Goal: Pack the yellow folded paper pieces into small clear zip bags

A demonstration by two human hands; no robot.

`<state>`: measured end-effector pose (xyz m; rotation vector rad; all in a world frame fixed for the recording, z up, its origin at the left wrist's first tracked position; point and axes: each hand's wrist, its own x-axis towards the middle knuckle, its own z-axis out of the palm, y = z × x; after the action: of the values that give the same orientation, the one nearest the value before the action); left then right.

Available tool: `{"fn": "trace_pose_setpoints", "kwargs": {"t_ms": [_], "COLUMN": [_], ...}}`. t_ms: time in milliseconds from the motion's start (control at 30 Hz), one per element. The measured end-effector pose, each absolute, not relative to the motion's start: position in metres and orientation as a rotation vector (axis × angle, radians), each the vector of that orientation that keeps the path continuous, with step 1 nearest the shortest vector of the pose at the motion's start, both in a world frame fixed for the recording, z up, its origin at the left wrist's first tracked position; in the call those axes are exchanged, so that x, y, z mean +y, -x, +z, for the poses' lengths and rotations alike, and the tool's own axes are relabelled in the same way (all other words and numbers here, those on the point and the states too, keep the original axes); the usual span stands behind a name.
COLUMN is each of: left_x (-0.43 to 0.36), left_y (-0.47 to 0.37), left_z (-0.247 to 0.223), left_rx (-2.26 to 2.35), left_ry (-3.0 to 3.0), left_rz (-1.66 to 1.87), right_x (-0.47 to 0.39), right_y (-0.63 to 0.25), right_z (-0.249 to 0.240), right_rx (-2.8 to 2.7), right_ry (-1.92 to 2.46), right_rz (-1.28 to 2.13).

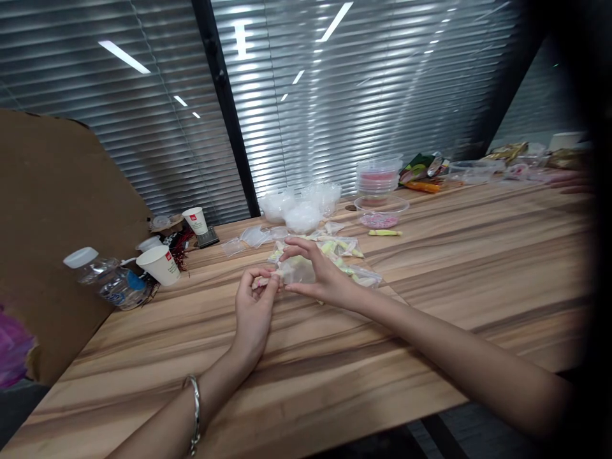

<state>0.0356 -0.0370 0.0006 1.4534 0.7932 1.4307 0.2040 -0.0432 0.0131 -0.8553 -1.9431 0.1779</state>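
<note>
My left hand (pixel 255 306) pinches a small pale wrapped piece with a touch of pink (pixel 262 280) between thumb and fingers. Just right of it, my right hand (pixel 318 274) is raised with thumb and fingers spread apart. A clear plastic bag (pixel 300 270) shows between the two hands; whether either hand touches it I cannot tell. Behind and beside my right hand lie several yellow-green pieces in clear wrapping (pixel 342 247). One yellow-green stick (pixel 385 233) lies apart from them, farther right.
Clear bowls (pixel 303 217) stand near the blinds, beside a round tub with pink bits (pixel 381 220) and stacked tubs (pixel 378 173). Paper cups (pixel 160 264) and a plastic bottle (pixel 117 287) are left. Snack packets (pixel 421 167) and another person's hand (pixel 571 180) are right.
</note>
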Motion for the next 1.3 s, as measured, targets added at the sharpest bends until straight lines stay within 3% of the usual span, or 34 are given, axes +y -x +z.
{"fn": "trace_pose_setpoints", "kwargs": {"t_ms": [400, 767, 1300], "left_x": [-0.038, -0.038, -0.044], "left_y": [-0.037, -0.03, -0.034], "left_z": [-0.003, 0.002, 0.008], "left_rx": [0.577, 0.947, 0.817], "left_ry": [-1.257, -1.752, -1.59], "left_rz": [1.353, 1.481, 1.41], "right_x": [-0.044, -0.051, -0.056], "right_y": [-0.199, -0.191, -0.191], "right_z": [0.013, 0.014, 0.014], "right_rx": [-1.843, -1.846, -1.905], "right_ry": [0.775, 0.81, 0.887], "right_rz": [0.352, 0.406, 0.155]}}
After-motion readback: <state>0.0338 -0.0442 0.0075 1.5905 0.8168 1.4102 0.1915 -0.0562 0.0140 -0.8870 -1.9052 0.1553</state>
